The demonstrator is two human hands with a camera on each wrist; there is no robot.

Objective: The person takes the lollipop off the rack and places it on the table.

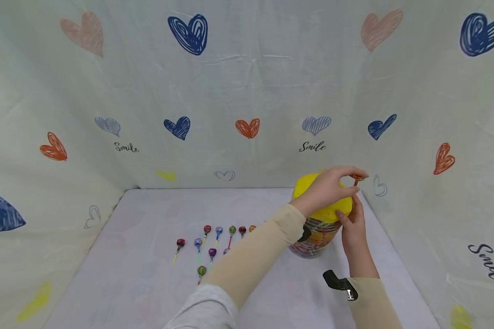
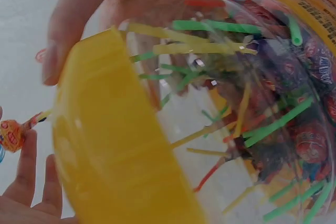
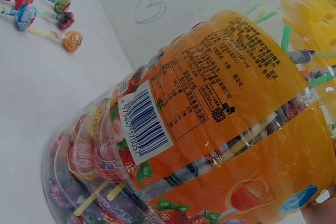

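Note:
A clear jar (image 1: 317,235) full of wrapped lollipops stands on the table at the right, tilted, under a yellow lid (image 1: 304,184). My right hand (image 1: 354,226) holds the jar's far right side, its thumb near the lid's rim; part of it shows at the right wrist view's corner. Above the lid's right edge, my left hand (image 1: 327,185) pinches an orange-wrapped lollipop (image 2: 11,135). Its stick points toward the lid in the left wrist view; whether it enters the lid, I cannot tell. The jar's orange label (image 3: 210,93) carries a barcode.
Several loose lollipops (image 1: 212,252) lie left of the jar, some partly hidden behind my left forearm. The white table (image 1: 119,274) meets a heart-printed backdrop (image 1: 214,82) at the back and sides.

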